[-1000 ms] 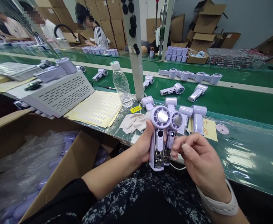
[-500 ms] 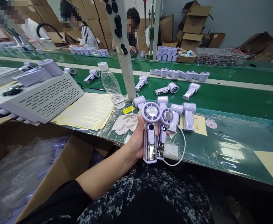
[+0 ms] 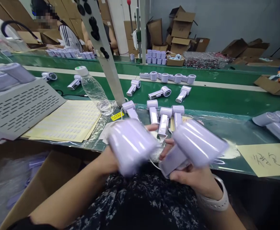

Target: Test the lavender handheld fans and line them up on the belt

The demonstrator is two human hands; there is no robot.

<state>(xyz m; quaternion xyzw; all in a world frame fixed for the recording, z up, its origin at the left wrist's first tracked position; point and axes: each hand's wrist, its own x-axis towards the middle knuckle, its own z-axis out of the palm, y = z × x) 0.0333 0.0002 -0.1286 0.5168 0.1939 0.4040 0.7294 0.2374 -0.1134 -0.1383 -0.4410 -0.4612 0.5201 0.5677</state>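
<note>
My left hand is closed round a lilac handheld fan, blurred by motion, with its rounded head toward me. My right hand grips another lilac handheld fan by its handle, its wide head tilted to the right. Both fans are held above the near edge of the bench, slightly apart. Just beyond them several lilac fans lie on the bench, their handles pointing toward me. A white cable hangs between my hands.
A tilted clear bottle stands beside a metal post. Sticker sheets and a slotted grey box are at left. More fans lie on the green belt. Grouped fans and a handwritten yellow paper are at right.
The two fans, previously side by side with their fronts facing me, are now turned and drawn apart. My right hand has come out to the right with one. The view has shifted rightward.
</note>
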